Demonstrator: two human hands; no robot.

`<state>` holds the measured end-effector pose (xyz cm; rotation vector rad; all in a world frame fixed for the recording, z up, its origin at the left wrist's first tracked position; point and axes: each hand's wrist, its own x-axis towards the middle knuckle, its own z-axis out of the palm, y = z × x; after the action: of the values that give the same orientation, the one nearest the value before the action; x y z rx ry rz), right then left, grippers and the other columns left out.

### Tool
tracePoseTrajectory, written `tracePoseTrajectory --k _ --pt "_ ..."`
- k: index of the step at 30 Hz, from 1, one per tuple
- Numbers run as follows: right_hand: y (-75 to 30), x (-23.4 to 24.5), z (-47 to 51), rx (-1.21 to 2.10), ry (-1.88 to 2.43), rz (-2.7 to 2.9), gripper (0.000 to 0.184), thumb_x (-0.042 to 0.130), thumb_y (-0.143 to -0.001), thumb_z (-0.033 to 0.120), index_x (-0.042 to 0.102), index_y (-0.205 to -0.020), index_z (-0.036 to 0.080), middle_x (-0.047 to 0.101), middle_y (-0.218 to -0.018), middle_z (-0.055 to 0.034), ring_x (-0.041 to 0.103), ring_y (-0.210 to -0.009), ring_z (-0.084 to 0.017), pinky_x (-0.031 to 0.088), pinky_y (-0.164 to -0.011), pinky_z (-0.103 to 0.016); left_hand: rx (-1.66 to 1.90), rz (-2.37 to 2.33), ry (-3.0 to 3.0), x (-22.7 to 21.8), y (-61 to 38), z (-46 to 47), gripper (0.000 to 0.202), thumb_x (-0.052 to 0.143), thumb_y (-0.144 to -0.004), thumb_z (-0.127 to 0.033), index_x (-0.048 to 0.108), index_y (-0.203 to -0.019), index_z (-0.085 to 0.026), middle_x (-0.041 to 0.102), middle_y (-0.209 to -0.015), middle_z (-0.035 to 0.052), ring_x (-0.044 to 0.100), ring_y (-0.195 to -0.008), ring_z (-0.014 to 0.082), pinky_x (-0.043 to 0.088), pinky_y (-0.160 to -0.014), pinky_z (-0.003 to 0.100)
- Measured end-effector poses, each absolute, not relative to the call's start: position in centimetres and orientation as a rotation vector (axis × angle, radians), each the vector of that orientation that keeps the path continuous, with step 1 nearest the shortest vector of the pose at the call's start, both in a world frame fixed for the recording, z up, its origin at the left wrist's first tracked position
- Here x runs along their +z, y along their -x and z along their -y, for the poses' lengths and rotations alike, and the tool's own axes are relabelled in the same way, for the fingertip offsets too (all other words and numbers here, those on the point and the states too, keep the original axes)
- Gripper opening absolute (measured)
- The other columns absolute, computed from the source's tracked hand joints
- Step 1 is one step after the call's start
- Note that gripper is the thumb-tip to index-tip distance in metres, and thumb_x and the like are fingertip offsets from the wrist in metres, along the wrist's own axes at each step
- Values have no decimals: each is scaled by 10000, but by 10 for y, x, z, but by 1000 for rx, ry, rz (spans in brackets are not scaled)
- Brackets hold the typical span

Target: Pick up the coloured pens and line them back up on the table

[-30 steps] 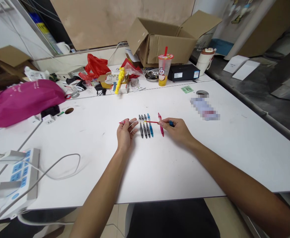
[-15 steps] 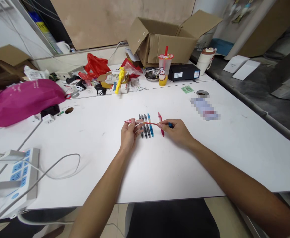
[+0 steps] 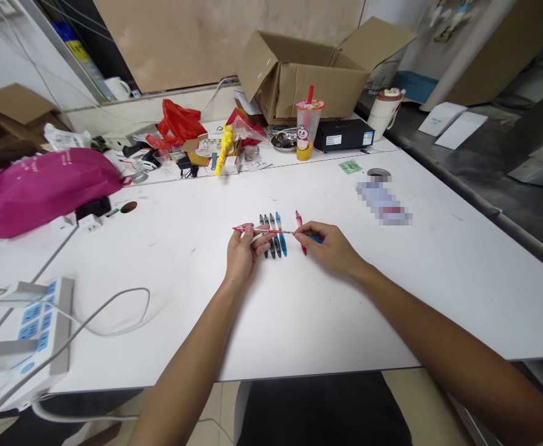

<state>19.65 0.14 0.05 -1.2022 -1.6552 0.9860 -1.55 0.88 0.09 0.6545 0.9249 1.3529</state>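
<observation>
Both my hands are over the middle of the white table (image 3: 299,310). My left hand (image 3: 242,251) pinches a clear red pen barrel (image 3: 248,230), held level. My right hand (image 3: 331,246) pinches the end of a thin red refill (image 3: 281,231) that runs into that barrel; a blue piece (image 3: 317,238) shows under its fingers. Below the refill lie three dark pens (image 3: 269,235) and a blue pen (image 3: 281,233) side by side. A red pen (image 3: 300,231) lies next to my right fingertips.
A pink bag (image 3: 43,189) lies at the left, a power strip (image 3: 34,325) with a white cable at the near left. At the back stand an open cardboard box (image 3: 318,74), a drink cup (image 3: 307,130), a black box (image 3: 343,135) and mixed clutter.
My left hand moved right toward the pens and the gap between my hands shrank. Less of the red refill shows outside the barrel now.
</observation>
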Motion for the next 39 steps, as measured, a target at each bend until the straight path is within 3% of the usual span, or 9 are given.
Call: tracePoseTrajectory --k 4,14,18,20,25,32,36,39 --pt "-195 -1 -1 974 1226 1671 287 668 -915 472 787 -1018 232 762 -952 -69 644 -780 -206 521 -735 -382 1344 -934 -672 0 14 -8 170 647 -983 -306 530 -1024 -190 768 -1068 114 783 -839 171 589 -639 216" --pt "-195 0 2 971 1176 1698 258 661 -934 430 802 -1083 273 778 -1109 -83 689 -1026 -269 529 -936 -479 1314 -896 -704 0 10 -6 200 696 -949 -322 542 -994 -201 771 -1027 82 780 -786 158 596 -638 213" --pt "-193 -4 3 984 1120 1714 309 601 -957 327 692 -1239 241 735 -959 -55 661 -865 -211 528 -865 -422 1307 -881 -725 -1 11 -6 246 729 -923 -356 556 -1006 -201 775 -1019 88 787 -839 178 595 -642 211" --pt "-191 -6 3 999 1110 1651 263 630 -938 325 662 -1181 230 707 -917 -39 645 -829 -194 528 -831 -395 1304 -893 -743 0 13 -7 267 737 -915 -373 568 -1029 -199 777 -1033 99 786 -860 183 597 -648 215" --pt "-189 -8 1 987 1108 1607 205 714 -892 391 694 -1013 226 727 -985 -62 665 -905 -218 529 -798 -379 1305 -902 -769 1 15 -8 305 750 -904 -392 574 -1062 -199 783 -1060 106 783 -871 180 598 -658 217" --pt "-186 -4 5 1026 1102 1619 235 681 -920 429 771 -1067 268 773 -1087 -66 695 -1001 -245 537 -903 -447 1180 -851 -867 -3 6 -1 360 781 -873 -413 587 -1069 -182 778 -1141 134 780 -865 182 604 -672 237" --pt "-185 -3 8 997 1111 1610 321 660 -928 434 709 -1190 255 742 -1146 -85 677 -1006 -238 538 -864 -419 1219 -863 -856 -3 7 -2 332 785 -870 -395 589 -1021 -173 772 -1158 153 776 -921 194 601 -709 249" --pt "-186 -3 8 1040 1156 1631 287 608 -956 477 676 -1045 213 716 -910 -54 638 -795 -193 500 -711 -346 1254 -877 -840 -3 8 -3 324 792 -866 -376 570 -995 -178 778 -1137 159 776 -892 185 595 -710 252"
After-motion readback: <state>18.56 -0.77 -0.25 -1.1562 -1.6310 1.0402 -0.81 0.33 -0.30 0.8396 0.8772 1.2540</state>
